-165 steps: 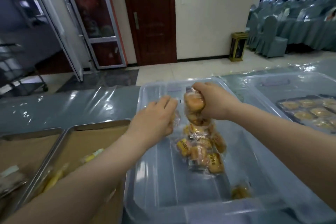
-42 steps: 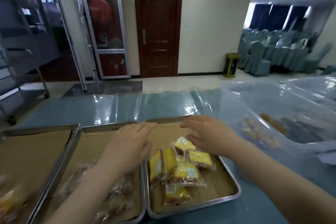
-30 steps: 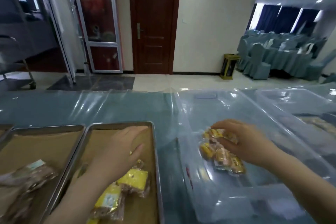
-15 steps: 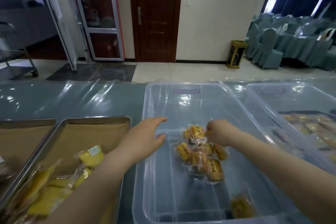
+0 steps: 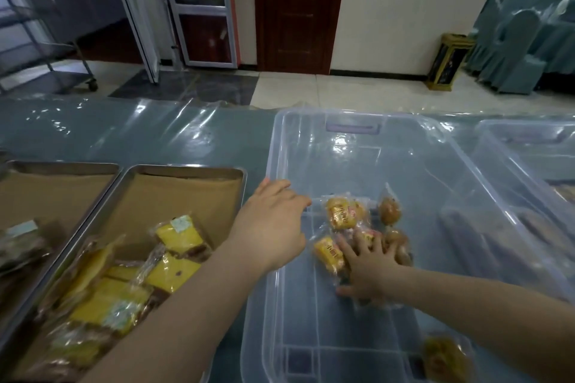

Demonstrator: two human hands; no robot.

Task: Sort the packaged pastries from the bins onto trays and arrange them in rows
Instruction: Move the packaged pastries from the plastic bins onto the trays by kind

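Bare left hand [image 5: 273, 227] and right hand [image 5: 370, 267], forearms uncovered (to the frame edge)

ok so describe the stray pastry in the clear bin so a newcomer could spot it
Find the big clear bin right of the metal trays. Most wrapped pastries cluster mid-bin around the right hand. The stray pastry lies alone in the bin's near right corner, apart from that cluster and untouched.
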